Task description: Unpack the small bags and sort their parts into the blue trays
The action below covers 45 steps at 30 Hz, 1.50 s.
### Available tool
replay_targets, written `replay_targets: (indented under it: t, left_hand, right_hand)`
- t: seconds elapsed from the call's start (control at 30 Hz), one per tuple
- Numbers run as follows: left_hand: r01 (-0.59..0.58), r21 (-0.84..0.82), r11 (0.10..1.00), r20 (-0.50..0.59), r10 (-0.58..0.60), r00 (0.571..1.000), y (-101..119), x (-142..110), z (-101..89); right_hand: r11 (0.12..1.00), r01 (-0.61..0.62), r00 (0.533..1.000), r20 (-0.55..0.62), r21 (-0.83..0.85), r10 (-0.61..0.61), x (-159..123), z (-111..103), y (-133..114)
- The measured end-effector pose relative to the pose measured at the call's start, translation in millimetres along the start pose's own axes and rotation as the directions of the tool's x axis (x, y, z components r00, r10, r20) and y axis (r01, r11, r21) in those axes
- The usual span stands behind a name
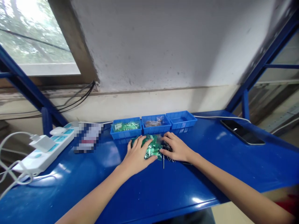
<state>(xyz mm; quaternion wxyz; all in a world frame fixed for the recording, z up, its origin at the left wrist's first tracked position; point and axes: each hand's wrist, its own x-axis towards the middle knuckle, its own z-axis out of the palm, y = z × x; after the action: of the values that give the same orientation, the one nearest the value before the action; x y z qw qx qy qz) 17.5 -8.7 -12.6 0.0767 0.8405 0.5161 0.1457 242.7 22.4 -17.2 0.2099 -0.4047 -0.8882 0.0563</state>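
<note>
My left hand (pixel 136 154) rests with its fingers spread on a pile of shiny green plastic packets (pixel 153 147) on the blue table. Cupped over a bunch of thin black pieces (pixel 167 146) is my right hand (pixel 177 147), its thumb and fingers apart at the packets' right edge. It partly hides the black pieces, and their kind is unclear. Between the hands a slim silver pin-like piece (pixel 163 162) points toward me. Behind them stand three blue bins: the left bin (pixel 127 133) holds green packets, the middle bin (pixel 157 128) clear bags with brownish contents, and the right bin (pixel 184 124) shows a bare floor.
A white power strip (pixel 50 152) with plugged-in chargers and loose white cables lies at the left. Beside it is a pixelated item (pixel 88 138). A dark phone (pixel 243 132) lies at the right. Blue frame posts rise at both sides, and a wall backs the table (pixel 149 193).
</note>
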Motion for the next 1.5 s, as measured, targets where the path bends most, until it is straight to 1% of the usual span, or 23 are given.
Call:
replay_targets:
  t: [0.1, 0.17, 0.23, 0.3, 0.37, 0.47, 0.57, 0.63, 0.7, 0.83, 0.97, 1.07, 1.17, 1.27, 1.4, 1.5]
  left_hand:
    - [0.049, -0.028, 0.998, -0.062, -0.051, 0.997, -9.2, -3.5, -2.2]
    - [0.079, -0.035, 0.996, -0.089, -0.081, 0.993, -16.4, -7.4, -1.8]
    - [0.085, -0.036, 0.996, -0.106, -0.089, 0.990, -20.7, -11.4, -0.6]
    - [0.079, -0.019, 0.997, -0.129, -0.080, 0.988, -19.8, -14.3, -0.1]
    - [0.061, 0.025, 0.998, -0.178, -0.055, 0.982, -13.0, -15.1, -1.2]
    - [-0.028, 0.097, 0.995, -0.236, 0.050, 0.970, 4.7, -11.7, -4.8]
    - [-0.139, 0.110, 0.984, -0.198, 0.159, 0.967, 21.3, -5.0, -6.2]
    - [-0.169, 0.116, 0.979, -0.162, 0.186, 0.969, 27.0, -1.1, -4.3]
    - [-0.169, 0.130, 0.977, -0.147, 0.188, 0.971, 27.9, 1.3, -1.0]
    - [-0.157, 0.137, 0.978, -0.142, 0.177, 0.974, 22.6, 5.4, 3.0]
    - [-0.217, 0.154, 0.964, -0.111, 0.235, 0.966, 16.9, 12.6, 2.7]
    - [-0.252, 0.149, 0.956, -0.092, 0.267, 0.959, 14.2, 13.0, 1.2]
    - [-0.228, 0.115, 0.967, -0.076, 0.237, 0.968, 13.4, 6.4, -1.7]
    - [-0.204, 0.080, 0.976, -0.065, 0.210, 0.976, 14.9, -1.1, -4.1]
    - [-0.191, 0.105, 0.976, -0.084, 0.200, 0.976, 19.1, -4.8, -3.8]
    - [-0.179, 0.135, 0.975, -0.090, 0.192, 0.977, 20.6, -3.7, -1.7]
  right_hand:
    - [0.999, -0.009, 1.000, -0.029, 0.035, 0.010, 5.2, 5.7, -8.2]
    - [0.998, 0.006, 0.999, -0.051, 0.061, -0.003, 10.1, 9.8, -12.3]
    - [0.995, 0.028, 0.997, -0.072, 0.096, -0.021, 16.8, 13.7, -15.0]
    - [0.987, 0.031, 0.995, -0.094, 0.155, -0.016, 24.4, 17.1, -16.4]
    - [0.970, 0.010, 0.994, -0.110, 0.245, 0.017, 30.8, 19.3, -16.8]
    - [0.919, -0.030, 0.989, -0.119, 0.393, 0.084, 35.2, 19.7, -17.3]
    - [0.859, -0.078, 0.979, -0.124, 0.506, 0.162, 34.5, 17.5, -18.7]
    - [0.836, -0.100, 0.974, -0.118, 0.539, 0.192, 33.4, 16.3, -19.7]
    - [0.838, -0.097, 0.976, -0.115, 0.537, 0.187, 32.5, 16.0, -20.0]
    - [0.860, -0.078, 0.979, -0.126, 0.504, 0.162, 31.6, 17.2, -19.5]
    - [0.840, -0.084, 0.981, -0.102, 0.536, 0.163, 31.0, 17.3, -19.9]
    - [0.821, -0.068, 0.981, -0.111, 0.567, 0.158, 30.2, 16.0, -20.9]
    - [0.832, -0.042, 0.971, -0.172, 0.553, 0.164, 28.8, 14.9, -21.1]
    - [0.851, -0.058, 0.953, -0.225, 0.522, 0.204, 27.1, 14.9, -20.4]
    - [0.873, -0.072, 0.955, -0.219, 0.482, 0.199, 25.3, 14.9, -21.1]
    - [0.900, -0.034, 0.968, -0.211, 0.434, 0.139, 24.2, 13.6, -24.0]
